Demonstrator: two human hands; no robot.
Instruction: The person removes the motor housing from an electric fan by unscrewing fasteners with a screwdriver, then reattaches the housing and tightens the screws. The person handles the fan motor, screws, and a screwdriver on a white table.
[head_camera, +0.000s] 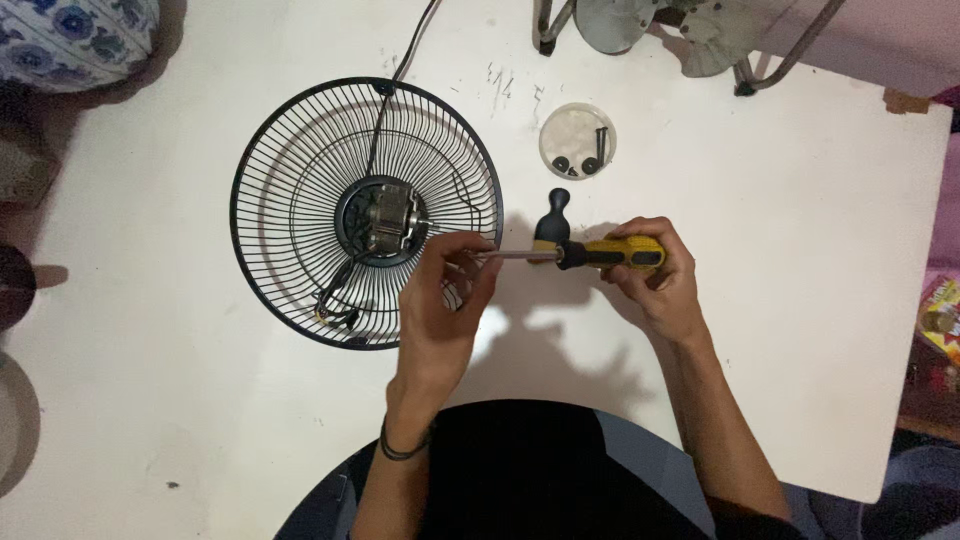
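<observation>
My right hand (655, 285) grips the yellow and black handle of a screwdriver (605, 254), whose metal shaft points left. My left hand (445, 310) pinches the tip of that shaft with its fingers, over the right rim of a black wire fan guard (290, 150). The guard lies flat on the white table (760, 330) with the fan motor (385, 220) at its centre. A black cable runs from the motor toward the table's far edge. A second black-handled tool (553, 215) lies just behind the screwdriver.
A small round clear lid (577, 138) holding a few black screws and washers sits beyond the tools. Grey fan blades (650, 25) and a metal stand (790, 55) lie at the far edge. A patterned cloth (70, 40) is at the far left.
</observation>
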